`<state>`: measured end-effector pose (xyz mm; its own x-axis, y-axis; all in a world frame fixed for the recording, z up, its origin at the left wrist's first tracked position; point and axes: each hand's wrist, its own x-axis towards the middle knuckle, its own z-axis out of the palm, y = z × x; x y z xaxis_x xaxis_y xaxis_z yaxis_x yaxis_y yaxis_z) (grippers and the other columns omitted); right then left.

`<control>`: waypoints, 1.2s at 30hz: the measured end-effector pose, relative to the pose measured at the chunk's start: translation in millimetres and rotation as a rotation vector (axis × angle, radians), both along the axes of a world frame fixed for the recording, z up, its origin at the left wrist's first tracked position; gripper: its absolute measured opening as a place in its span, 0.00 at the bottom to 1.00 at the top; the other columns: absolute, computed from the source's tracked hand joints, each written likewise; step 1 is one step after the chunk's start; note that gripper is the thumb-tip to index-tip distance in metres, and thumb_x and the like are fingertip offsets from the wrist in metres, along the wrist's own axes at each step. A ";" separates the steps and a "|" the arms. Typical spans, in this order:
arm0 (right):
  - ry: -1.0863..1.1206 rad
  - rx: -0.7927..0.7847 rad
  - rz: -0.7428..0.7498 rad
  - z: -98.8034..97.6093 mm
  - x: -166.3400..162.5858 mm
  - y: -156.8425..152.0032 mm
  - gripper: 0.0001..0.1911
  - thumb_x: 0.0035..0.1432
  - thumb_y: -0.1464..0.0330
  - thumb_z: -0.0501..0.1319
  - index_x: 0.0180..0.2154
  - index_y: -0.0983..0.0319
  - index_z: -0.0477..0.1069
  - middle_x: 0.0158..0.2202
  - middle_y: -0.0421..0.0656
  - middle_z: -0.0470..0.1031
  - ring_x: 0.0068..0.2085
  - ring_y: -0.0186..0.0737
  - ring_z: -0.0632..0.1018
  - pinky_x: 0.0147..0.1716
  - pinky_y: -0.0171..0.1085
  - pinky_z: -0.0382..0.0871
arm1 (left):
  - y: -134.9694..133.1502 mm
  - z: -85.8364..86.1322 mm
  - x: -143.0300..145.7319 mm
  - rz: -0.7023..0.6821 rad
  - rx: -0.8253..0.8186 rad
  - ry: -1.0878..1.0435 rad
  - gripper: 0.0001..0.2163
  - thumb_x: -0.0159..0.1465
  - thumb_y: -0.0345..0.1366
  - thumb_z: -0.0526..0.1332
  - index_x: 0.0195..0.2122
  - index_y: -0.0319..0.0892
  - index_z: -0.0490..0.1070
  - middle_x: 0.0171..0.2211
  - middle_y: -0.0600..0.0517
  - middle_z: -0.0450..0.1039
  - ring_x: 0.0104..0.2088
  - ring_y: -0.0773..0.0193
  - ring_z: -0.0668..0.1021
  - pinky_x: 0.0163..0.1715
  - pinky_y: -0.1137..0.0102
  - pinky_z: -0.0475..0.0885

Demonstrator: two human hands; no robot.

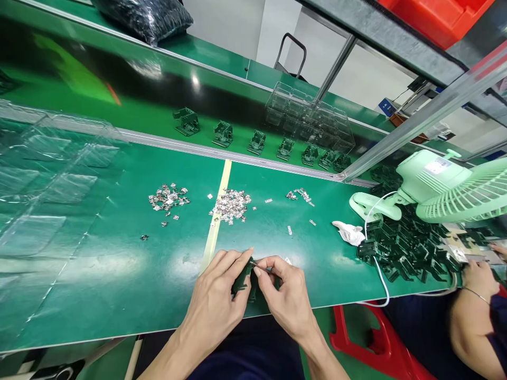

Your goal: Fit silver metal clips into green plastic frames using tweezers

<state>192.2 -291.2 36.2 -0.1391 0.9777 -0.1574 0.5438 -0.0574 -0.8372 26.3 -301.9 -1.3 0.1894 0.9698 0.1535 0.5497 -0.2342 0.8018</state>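
Dark plastic housing (pixel 241 278) is pinched in the left hand (pixel 214 300); right hand (pixel 287 296) fingertips are closed on its top. Judged light, rigid; sides best gripped.

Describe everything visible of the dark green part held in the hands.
The part is small, dark green, plastic-looking and angular. It is held tilted above the near edge of the table. The left hand grips its lower body; the right hand pinches its top end. The hands hide most of it.
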 end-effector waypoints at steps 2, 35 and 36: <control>-0.008 0.010 -0.011 -0.7 -0.3 0.0 0.07 0.67 0.66 0.60 0.37 0.60 0.76 0.26 0.35 0.70 0.25 0.31 0.66 0.27 0.34 0.60 | 0.2 0.0 -0.2 0.009 0.004 0.000 0.22 0.70 0.27 0.54 0.66 0.40 0.67 0.46 0.48 0.75 0.45 0.57 0.73 0.44 0.61 0.73; 0.016 -0.065 -0.194 -5.5 -13.6 -6.2 0.11 0.64 0.60 0.61 0.34 0.61 0.73 0.22 0.35 0.67 0.21 0.30 0.62 0.22 0.33 0.56 | -4.4 -0.1 4.6 0.064 0.117 0.012 0.27 0.67 0.22 0.56 0.67 0.44 0.65 0.48 0.48 0.76 0.45 0.56 0.75 0.44 0.60 0.76; 0.013 -0.070 -0.197 -5.8 -13.2 -6.9 0.11 0.63 0.60 0.61 0.34 0.61 0.74 0.22 0.34 0.67 0.21 0.30 0.61 0.22 0.33 0.55 | -4.9 0.0 5.1 0.070 0.131 0.017 0.28 0.66 0.21 0.56 0.67 0.45 0.64 0.47 0.48 0.76 0.45 0.56 0.75 0.43 0.60 0.76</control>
